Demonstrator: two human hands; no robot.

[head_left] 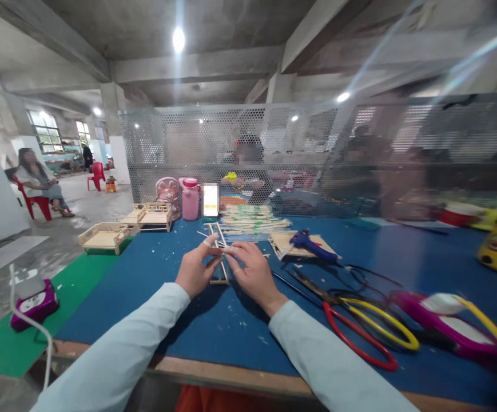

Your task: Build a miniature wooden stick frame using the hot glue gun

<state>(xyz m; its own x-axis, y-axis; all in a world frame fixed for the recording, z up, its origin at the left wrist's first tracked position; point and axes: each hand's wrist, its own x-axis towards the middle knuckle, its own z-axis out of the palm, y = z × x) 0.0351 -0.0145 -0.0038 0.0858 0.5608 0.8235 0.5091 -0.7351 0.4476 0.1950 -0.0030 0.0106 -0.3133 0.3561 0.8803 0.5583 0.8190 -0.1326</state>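
My left hand (197, 268) and my right hand (251, 269) meet over the blue table mat (145, 297), both pinching a small frame of thin wooden sticks (219, 252). The frame stands nearly upright, its lower end resting on the mat. My left fingers grip its left side near the top. My right fingers hold the right side at about the same height. Both sleeves are pale blue.
A pile of loose sticks (248, 220) lies behind the hands. A blue glue gun (310, 243) rests on a wooden panel to the right, beside coloured hoops (372, 332) and cables. Finished small wooden beds (104, 236) stand at left. A pink bottle (190, 198) and mesh screen (274, 149) are behind.
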